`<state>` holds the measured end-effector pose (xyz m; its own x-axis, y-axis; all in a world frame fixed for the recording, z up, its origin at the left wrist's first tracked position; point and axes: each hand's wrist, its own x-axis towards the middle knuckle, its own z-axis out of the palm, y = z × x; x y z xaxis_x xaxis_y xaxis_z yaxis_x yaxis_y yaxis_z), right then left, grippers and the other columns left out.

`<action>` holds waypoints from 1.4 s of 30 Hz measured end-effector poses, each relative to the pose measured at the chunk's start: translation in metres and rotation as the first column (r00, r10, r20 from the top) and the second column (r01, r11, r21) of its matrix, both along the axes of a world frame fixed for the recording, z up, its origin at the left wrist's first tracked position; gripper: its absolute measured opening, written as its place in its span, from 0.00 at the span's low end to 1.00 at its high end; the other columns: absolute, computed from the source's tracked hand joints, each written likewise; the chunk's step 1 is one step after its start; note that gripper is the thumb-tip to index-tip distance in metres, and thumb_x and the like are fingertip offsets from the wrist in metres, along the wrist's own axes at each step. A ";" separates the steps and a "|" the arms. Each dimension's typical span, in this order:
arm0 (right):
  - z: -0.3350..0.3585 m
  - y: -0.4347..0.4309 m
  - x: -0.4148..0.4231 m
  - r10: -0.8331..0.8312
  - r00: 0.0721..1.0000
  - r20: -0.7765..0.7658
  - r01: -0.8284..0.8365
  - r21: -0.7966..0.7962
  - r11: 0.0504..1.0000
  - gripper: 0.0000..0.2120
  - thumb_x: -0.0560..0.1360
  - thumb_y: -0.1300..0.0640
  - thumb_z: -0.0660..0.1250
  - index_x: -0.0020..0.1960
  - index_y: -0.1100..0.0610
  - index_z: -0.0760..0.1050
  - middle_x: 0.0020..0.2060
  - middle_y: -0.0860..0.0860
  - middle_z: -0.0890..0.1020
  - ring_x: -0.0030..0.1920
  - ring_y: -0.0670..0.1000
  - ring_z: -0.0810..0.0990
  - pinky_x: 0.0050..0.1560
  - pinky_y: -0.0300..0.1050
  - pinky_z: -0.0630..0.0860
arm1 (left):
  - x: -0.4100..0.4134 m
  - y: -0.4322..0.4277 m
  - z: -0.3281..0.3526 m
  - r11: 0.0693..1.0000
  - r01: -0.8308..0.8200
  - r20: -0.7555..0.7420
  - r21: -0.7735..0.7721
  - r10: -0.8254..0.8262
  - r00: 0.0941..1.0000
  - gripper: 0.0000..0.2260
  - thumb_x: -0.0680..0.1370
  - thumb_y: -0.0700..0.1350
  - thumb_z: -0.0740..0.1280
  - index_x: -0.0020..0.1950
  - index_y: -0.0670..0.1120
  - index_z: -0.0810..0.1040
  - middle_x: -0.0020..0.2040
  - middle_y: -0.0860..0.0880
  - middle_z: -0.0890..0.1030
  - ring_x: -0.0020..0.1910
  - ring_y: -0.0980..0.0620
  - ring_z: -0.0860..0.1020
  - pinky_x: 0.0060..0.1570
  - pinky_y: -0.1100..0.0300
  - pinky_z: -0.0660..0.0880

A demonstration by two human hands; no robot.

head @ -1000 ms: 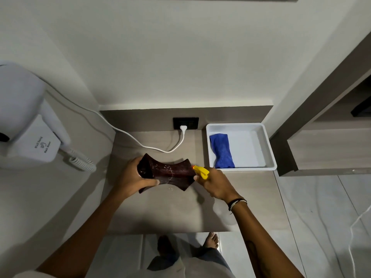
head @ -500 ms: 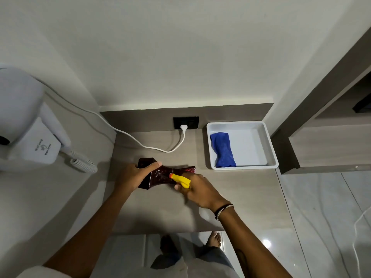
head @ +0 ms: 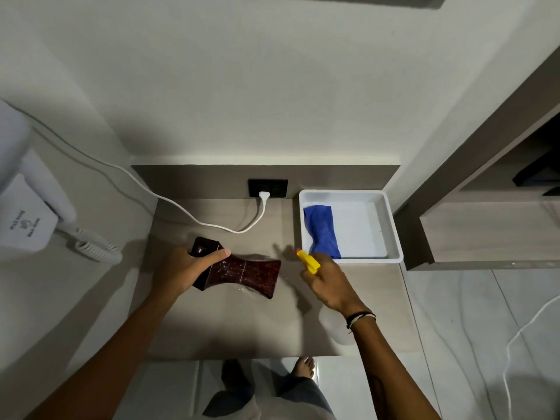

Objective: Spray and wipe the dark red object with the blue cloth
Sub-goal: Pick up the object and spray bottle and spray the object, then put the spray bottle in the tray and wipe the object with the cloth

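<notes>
The dark red object (head: 242,275), glossy with a pinched waist, lies tilted on the counter (head: 230,325). My left hand (head: 185,268) grips its left end, thumb across the top. Droplets speckle its upper face. My right hand (head: 328,283) holds a spray bottle (head: 308,261) with a yellow nozzle, a short way right of the object, nozzle pointing up-left; the clear bottle body shows faintly below my wrist. The blue cloth (head: 322,231) lies bunched in the left part of a white tray (head: 391,225) at the back right.
A white plug and cord (head: 260,207) run from a black wall socket (head: 268,187) across the back of the counter. A wall-mounted white hair dryer (head: 27,219) with a coiled lead hangs at the left. A wooden cabinet (head: 485,231) stands to the right. My bare feet show below the counter edge.
My right hand has pulled the spray bottle back to the right, away from the object it was over half a second ago. My left hand has tilted the object so its broad face shows.
</notes>
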<state>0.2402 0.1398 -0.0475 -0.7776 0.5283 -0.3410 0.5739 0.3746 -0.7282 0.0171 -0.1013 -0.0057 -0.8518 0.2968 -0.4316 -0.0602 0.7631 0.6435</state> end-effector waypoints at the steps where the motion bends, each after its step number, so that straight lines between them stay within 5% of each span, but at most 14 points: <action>1: 0.003 0.011 0.001 -0.038 0.999 -0.039 0.038 0.009 0.999 0.06 0.83 0.57 0.68 0.58 0.57 0.77 0.54 0.57 0.81 0.50 0.58 0.81 0.52 0.50 0.75 | 0.000 0.002 0.001 0.999 0.050 -0.038 0.010 -0.050 0.998 0.31 0.57 0.76 0.80 0.45 0.52 0.87 0.39 0.51 0.89 0.40 0.50 0.88 0.50 0.44 0.86; 5: 0.027 0.068 0.002 -0.097 0.978 -0.186 0.128 0.163 0.978 0.15 0.87 0.51 0.65 0.68 0.58 0.77 0.51 0.52 0.83 0.48 0.54 0.81 0.50 0.41 0.76 | 0.003 0.018 0.005 0.964 0.263 -0.221 -0.024 -0.262 0.939 0.29 0.56 0.71 0.82 0.47 0.56 0.83 0.42 0.56 0.87 0.42 0.55 0.85 0.46 0.48 0.85; 8: 0.037 0.110 -0.001 -0.137 0.966 -0.220 0.201 0.304 0.931 0.22 0.87 0.48 0.66 0.78 0.55 0.73 0.48 0.48 0.83 0.43 0.52 0.80 0.46 0.44 0.75 | 0.008 0.034 0.013 0.897 0.399 -0.351 -0.192 -0.442 0.825 0.40 0.53 0.72 0.79 0.61 0.55 0.82 0.57 0.53 0.84 0.55 0.49 0.82 0.55 0.46 0.82; 10: 0.032 0.131 -0.005 -0.215 0.943 -0.255 0.290 0.307 0.907 0.21 0.86 0.49 0.67 0.78 0.55 0.74 0.55 0.52 0.87 0.47 0.55 0.85 0.51 0.48 0.79 | 0.010 0.040 0.015 0.820 0.449 -0.345 -0.355 -0.562 0.752 0.53 0.54 0.73 0.76 0.74 0.48 0.77 0.67 0.49 0.81 0.65 0.44 0.79 0.65 0.46 0.78; 14: 0.009 0.156 -0.020 -0.370 0.877 -0.308 0.435 0.178 0.883 0.18 0.87 0.53 0.67 0.74 0.57 0.76 0.66 0.56 0.86 0.54 0.55 0.84 0.61 0.50 0.81 | 0.013 0.049 0.017 0.744 0.518 -0.312 -0.422 -0.656 0.688 0.56 0.55 0.68 0.78 0.79 0.43 0.73 0.72 0.46 0.78 0.70 0.42 0.75 0.71 0.46 0.73; 19: -0.017 0.162 -0.024 -0.443 0.834 -0.330 0.484 0.051 0.874 0.22 0.88 0.54 0.64 0.81 0.57 0.71 0.72 0.57 0.82 0.67 0.57 0.83 0.67 0.47 0.77 | 0.020 0.053 0.011 0.712 0.568 -0.340 -0.413 -0.699 0.629 0.53 0.55 0.63 0.80 0.76 0.40 0.76 0.70 0.43 0.79 0.69 0.39 0.77 0.70 0.45 0.75; 22: -0.025 0.163 -0.022 -0.425 0.826 -0.370 0.480 0.066 0.875 0.27 0.89 0.54 0.62 0.87 0.53 0.62 0.74 0.56 0.81 0.67 0.49 0.79 0.70 0.45 0.74 | 0.024 0.055 0.009 0.726 0.575 -0.355 -0.377 -0.687 0.634 0.52 0.57 0.62 0.81 0.76 0.41 0.75 0.69 0.44 0.78 0.70 0.40 0.75 0.70 0.46 0.74; 26: -0.030 0.163 -0.020 -0.397 0.831 -0.390 0.455 0.066 0.888 0.29 0.87 0.52 0.67 0.85 0.51 0.64 0.74 0.49 0.81 0.68 0.48 0.78 0.70 0.47 0.76 | 0.026 0.055 0.008 0.747 0.573 -0.366 -0.336 -0.665 0.651 0.52 0.58 0.62 0.81 0.77 0.39 0.74 0.68 0.43 0.77 0.70 0.39 0.74 0.71 0.44 0.74; 31: -0.027 0.123 -0.009 -0.501 0.727 -0.470 0.664 0.296 0.687 0.31 0.83 0.39 0.68 0.81 0.50 0.65 0.78 0.52 0.73 0.78 0.55 0.73 0.77 0.47 0.70 | 0.028 0.054 0.004 0.775 0.578 -0.371 -0.257 -0.631 0.681 0.52 0.58 0.61 0.82 0.76 0.39 0.73 0.68 0.43 0.76 0.69 0.39 0.72 0.72 0.43 0.72; 33: -0.030 0.099 -0.012 -0.282 0.804 -0.524 0.536 0.433 0.725 0.25 0.86 0.40 0.63 0.79 0.51 0.68 0.76 0.52 0.74 0.77 0.53 0.72 0.81 0.39 0.66 | 0.029 0.052 0.002 0.787 0.570 -0.378 -0.237 -0.615 0.692 0.52 0.58 0.61 0.82 0.76 0.39 0.73 0.68 0.42 0.76 0.70 0.39 0.72 0.73 0.42 0.71; 36: -0.044 0.079 -0.032 0.063 0.977 -0.203 0.070 0.585 0.808 0.25 0.87 0.50 0.63 0.82 0.56 0.68 0.81 0.57 0.72 0.82 0.58 0.70 0.84 0.51 0.68 | 0.029 0.051 -0.002 0.787 0.570 -0.394 -0.234 -0.613 0.684 0.50 0.59 0.61 0.81 0.76 0.38 0.73 0.68 0.41 0.76 0.70 0.37 0.73 0.74 0.39 0.70; 39: -0.055 0.082 -0.057 0.176 0.966 0.192 -0.250 0.496 0.831 0.33 0.88 0.55 0.61 0.88 0.59 0.52 0.88 0.61 0.51 0.89 0.64 0.50 0.88 0.58 0.57 | 0.029 0.049 -0.006 0.788 0.567 -0.403 -0.241 -0.612 0.680 0.51 0.60 0.59 0.83 0.77 0.38 0.72 0.71 0.40 0.76 0.73 0.36 0.72 0.79 0.37 0.64; 42: -0.064 0.094 -0.076 0.199 0.900 0.388 -0.372 0.445 0.815 0.35 0.89 0.51 0.57 0.89 0.60 0.45 0.88 0.63 0.43 0.89 0.65 0.42 0.89 0.58 0.50 | 0.028 0.049 -0.010 0.777 0.573 -0.409 -0.259 -0.626 0.664 0.51 0.61 0.59 0.84 0.77 0.38 0.72 0.72 0.39 0.75 0.76 0.36 0.70 0.81 0.38 0.60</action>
